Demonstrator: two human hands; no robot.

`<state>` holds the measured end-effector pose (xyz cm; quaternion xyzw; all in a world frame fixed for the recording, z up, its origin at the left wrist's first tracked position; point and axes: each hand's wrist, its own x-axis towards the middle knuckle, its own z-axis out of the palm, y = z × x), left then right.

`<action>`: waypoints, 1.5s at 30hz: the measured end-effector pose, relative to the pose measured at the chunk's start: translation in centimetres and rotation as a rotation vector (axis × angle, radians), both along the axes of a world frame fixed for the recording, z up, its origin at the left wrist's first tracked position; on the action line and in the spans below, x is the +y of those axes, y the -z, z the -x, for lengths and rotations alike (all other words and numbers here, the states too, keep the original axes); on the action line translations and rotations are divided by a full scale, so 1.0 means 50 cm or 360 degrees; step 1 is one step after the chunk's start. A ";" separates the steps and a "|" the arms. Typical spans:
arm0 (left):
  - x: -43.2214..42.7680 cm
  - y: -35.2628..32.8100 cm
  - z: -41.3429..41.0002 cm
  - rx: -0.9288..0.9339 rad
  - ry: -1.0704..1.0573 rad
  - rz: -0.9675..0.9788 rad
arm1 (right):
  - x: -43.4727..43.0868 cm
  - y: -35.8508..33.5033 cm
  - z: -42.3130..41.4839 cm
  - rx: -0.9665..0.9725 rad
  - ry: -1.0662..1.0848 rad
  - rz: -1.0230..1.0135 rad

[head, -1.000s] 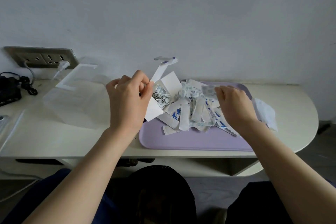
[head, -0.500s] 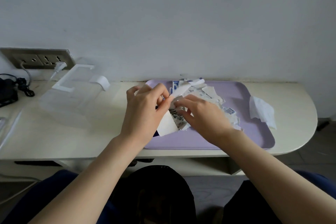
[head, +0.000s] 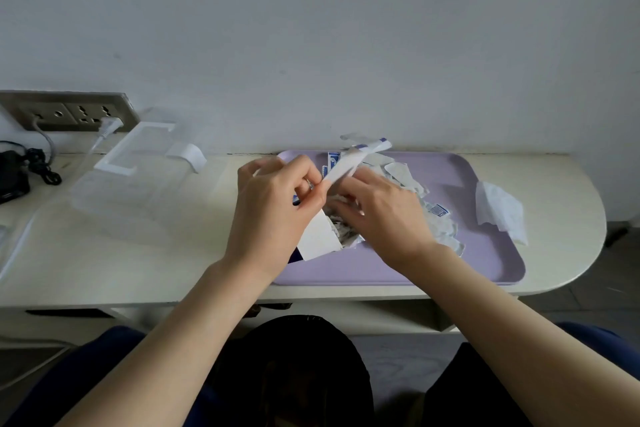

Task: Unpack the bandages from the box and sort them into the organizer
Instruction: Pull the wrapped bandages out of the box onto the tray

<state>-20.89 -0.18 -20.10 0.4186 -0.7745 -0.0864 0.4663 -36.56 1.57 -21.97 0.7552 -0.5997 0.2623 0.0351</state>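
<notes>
My left hand (head: 273,208) grips a white bandage box (head: 320,237) with its flap (head: 349,163) raised, held over the left part of the lilac tray (head: 478,253). My right hand (head: 384,215) reaches into the box's open mouth, fingers curled among the wrapped bandages inside; whether it holds any is hidden. A pile of loose bandages (head: 436,218) in white and blue wrappers lies on the tray behind and right of my hands. The clear plastic organizer (head: 138,184) with a white handle stands on the table at the left.
A crumpled white tissue (head: 498,211) lies on the tray's right edge. A wall socket strip (head: 65,111) with a plugged white cable sits at the back left, with a black charger (head: 14,173) beside it. The table's rounded end is at the right.
My right hand moved left from the bandage pile to the box's mouth and went inside. My left hand lowered the box toward the tray, and the view tilted so the pile sits further back.
</notes>
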 end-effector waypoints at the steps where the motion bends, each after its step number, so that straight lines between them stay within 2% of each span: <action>1: -0.002 -0.003 -0.004 0.0016 -0.0008 0.0006 | 0.001 -0.003 -0.001 -0.0063 0.0016 0.0059; 4: -0.005 -0.006 -0.010 0.0020 -0.0031 0.0009 | 0.007 -0.020 -0.003 -0.0334 0.0054 0.0187; 8: -0.006 -0.004 -0.011 0.0025 -0.0035 -0.0011 | 0.007 -0.029 0.005 -0.0628 0.0065 0.0181; 15: -0.019 -0.016 -0.025 0.0069 -0.0121 0.0010 | -0.008 -0.039 0.027 -0.0793 0.0169 0.0173; 20: -0.045 -0.029 -0.056 0.0131 -0.0335 0.0008 | -0.024 -0.047 0.056 -0.0984 0.0321 0.0215; 24: -0.060 -0.033 -0.080 0.0120 -0.0453 0.0055 | -0.039 -0.045 0.045 -0.0734 0.0458 0.0154; 28: -0.053 -0.028 -0.089 0.0100 -0.0464 0.0026 | -0.059 -0.044 0.012 -0.0520 0.0437 0.0066; 36: -0.055 -0.021 -0.095 0.0047 -0.0417 0.0019 | -0.086 -0.050 0.031 -0.0385 0.0621 0.0108; 45: -0.056 -0.011 -0.058 0.0035 -0.0313 0.0043 | -0.076 -0.045 0.067 -0.0389 0.0552 0.0133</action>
